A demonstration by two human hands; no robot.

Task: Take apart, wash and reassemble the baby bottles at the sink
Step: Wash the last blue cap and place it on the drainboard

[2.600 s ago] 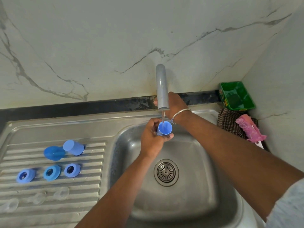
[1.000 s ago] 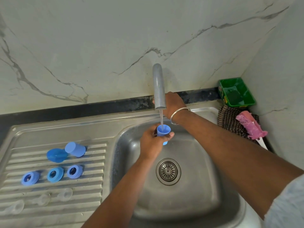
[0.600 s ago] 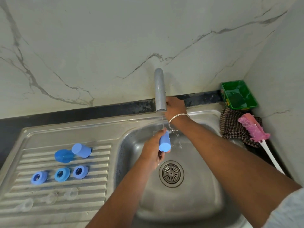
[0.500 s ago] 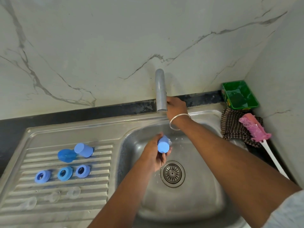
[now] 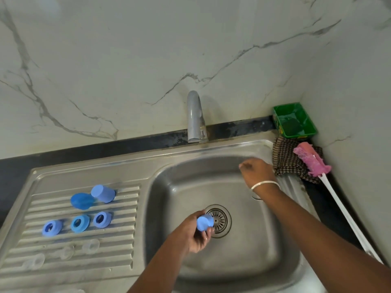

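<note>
Cap [image 5: 204, 222], blue, sits mouth-down in your left hand [image 5: 195, 233], fingers curled round it, low over the drain [image 5: 219, 220] of the sink [image 5: 249, 269]. Right hand [image 5: 257, 171] hangs loosely curled over the basin near the checked cloth [image 5: 289, 160], holding nothing. Shake the cap dry over the basin, then set it on the drainboard [image 5: 124, 225] beside the other caps [image 5: 103, 193], clear of the blue rings [image 5: 80, 223].
</note>
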